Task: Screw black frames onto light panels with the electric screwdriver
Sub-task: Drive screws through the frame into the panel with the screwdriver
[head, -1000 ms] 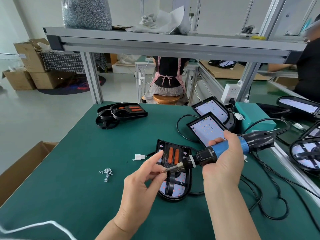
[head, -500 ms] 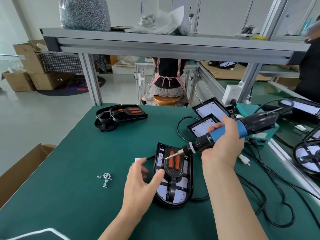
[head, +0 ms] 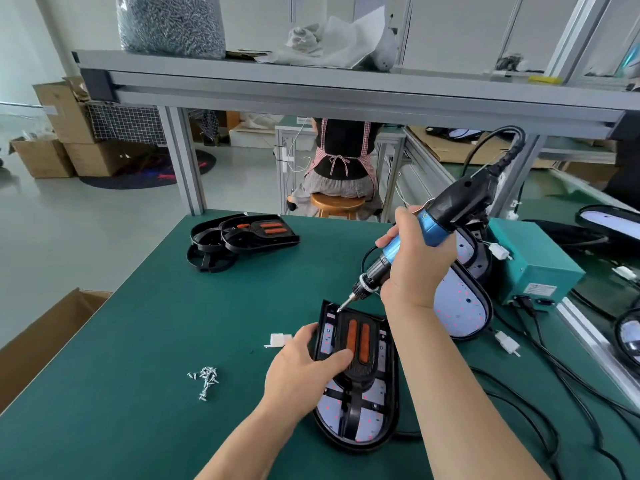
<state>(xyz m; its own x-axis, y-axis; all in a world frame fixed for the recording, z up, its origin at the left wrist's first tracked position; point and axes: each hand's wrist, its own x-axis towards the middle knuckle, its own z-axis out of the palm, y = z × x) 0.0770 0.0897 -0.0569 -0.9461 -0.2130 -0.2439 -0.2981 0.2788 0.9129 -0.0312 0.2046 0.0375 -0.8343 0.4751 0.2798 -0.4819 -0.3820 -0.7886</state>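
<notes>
A light panel (head: pixel 377 415) lies on the green table, with a black frame (head: pixel 358 341) carrying two orange strips set on top of it. My left hand (head: pixel 304 368) rests on the frame's left side, thumb at its edge and fingers pressing down on it. My right hand (head: pixel 415 261) grips the blue and black electric screwdriver (head: pixel 429 230), tilted down to the left. Its bit tip touches the frame's far left corner. A small heap of screws (head: pixel 206 377) lies on the table to the left.
Spare black frames (head: pixel 239 237) are stacked at the table's far left. Another light panel (head: pixel 460 306) lies right of my right hand, beside a teal power box (head: pixel 533 265). Black cables (head: pixel 540 393) trail over the right side. A white connector (head: pixel 278 340) lies by my left thumb.
My left hand let go of the bit tip and came down on the frame. My right hand swung the screwdriver upright and lowered its tip to the frame's far left corner.
</notes>
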